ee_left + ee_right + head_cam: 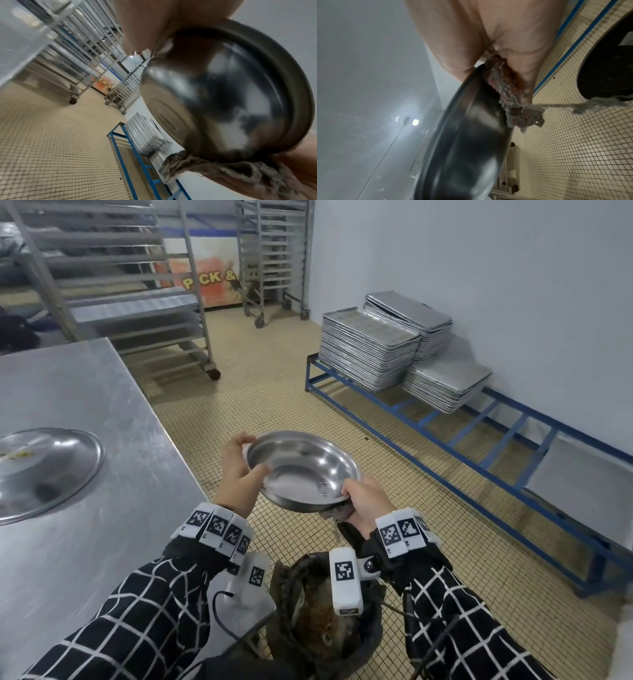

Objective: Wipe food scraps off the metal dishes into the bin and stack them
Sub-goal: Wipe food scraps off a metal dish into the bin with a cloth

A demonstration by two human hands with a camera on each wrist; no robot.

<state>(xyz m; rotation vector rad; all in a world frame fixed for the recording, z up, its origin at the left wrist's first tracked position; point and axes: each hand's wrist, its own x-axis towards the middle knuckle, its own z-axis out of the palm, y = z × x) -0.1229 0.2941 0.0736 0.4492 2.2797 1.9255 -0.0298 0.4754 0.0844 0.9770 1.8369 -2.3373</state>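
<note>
Already the dish point(303, 470) looks wiped clean; left hand point(236, 470) grips its far-left rim, right hand point(366, 503) pinches rim and rag point(223, 171) above the bin point(325, 628). Stacking on the counter point(102, 508) remains.

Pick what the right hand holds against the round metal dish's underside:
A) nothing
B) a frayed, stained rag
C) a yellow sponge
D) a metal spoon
B. The right hand presses a frayed, stained rag under the rim of the round metal dish, with loose threads trailing from it.
</note>
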